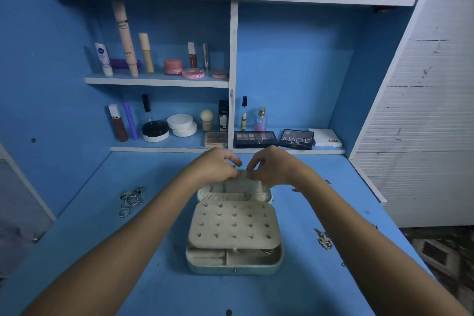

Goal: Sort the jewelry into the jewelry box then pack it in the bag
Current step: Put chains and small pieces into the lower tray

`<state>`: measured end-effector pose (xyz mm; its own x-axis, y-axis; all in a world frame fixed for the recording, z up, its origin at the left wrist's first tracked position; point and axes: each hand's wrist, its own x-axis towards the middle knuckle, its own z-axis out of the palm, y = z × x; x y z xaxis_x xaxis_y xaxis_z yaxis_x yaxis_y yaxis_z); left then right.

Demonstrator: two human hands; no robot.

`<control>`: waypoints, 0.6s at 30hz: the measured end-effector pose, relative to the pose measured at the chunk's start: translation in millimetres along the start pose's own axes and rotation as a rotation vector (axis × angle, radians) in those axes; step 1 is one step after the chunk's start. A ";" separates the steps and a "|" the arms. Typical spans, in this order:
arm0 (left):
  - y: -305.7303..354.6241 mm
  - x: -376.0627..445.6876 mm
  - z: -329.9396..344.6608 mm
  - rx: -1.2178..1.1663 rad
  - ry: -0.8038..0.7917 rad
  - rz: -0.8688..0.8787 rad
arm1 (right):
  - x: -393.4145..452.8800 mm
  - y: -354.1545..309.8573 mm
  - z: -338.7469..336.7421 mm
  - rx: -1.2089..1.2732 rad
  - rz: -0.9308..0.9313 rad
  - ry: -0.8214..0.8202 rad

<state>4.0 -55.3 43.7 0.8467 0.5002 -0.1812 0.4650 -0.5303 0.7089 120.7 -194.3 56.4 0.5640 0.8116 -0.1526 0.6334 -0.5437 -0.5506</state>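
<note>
Both hands, left hand (pixel 218 165) and right hand (pixel 272 167), are pinching the flap (pixel 243 178) at the far edge of the open jewelry box (pixel 234 233) mid-table, rings (pixel 130 200) lying left, more jewelry (pixel 323 238) scattered right, makeup palettes (pixel 255 138) standing beyond.

Bare desk (pixel 164 287) between rings (pixel 131 200) and box (pixel 234 233)

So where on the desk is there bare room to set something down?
Free: the near strip in front of the jewelry box, and the left side between the box and the rings. Crowded: the right side, dotted with loose jewelry, and the far edge, where both hands work.
</note>
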 end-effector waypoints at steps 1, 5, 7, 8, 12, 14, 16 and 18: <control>-1.7 0.1 0.4 0.014 0.000 -0.006 | -1.5 -0.4 -1.8 0.024 -0.001 -0.015; -10.3 -0.6 -0.2 0.063 -0.010 -0.031 | -5.0 -0.4 -7.5 0.159 -0.009 -0.077; -13.5 -1.1 -2.6 0.086 -0.017 -0.016 | -4.8 -1.9 -7.3 0.179 -0.034 -0.092; -15.3 -0.7 -3.8 0.084 -0.015 -0.012 | -3.6 -2.9 -6.0 0.187 -0.049 -0.089; -22.2 -2.5 -9.3 0.096 0.007 -0.020 | 0.3 -9.4 0.9 0.212 -0.123 -0.070; -27.0 -3.7 -11.2 0.095 0.013 -0.017 | 1.3 -12.3 4.7 0.198 -0.146 -0.058; -29.4 -7.5 -12.3 0.068 0.024 -0.004 | 2.3 -13.3 9.5 0.158 -0.137 -0.062; -31.9 -9.6 -11.6 0.045 0.042 0.010 | 3.5 -11.8 15.6 0.136 -0.112 -0.087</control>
<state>-21.9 -35.3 30.7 0.8404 0.5222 -0.1449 0.4683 -0.5651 0.6793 106.9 -181.7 49.6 0.4421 0.8841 -0.1515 0.6091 -0.4199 -0.6729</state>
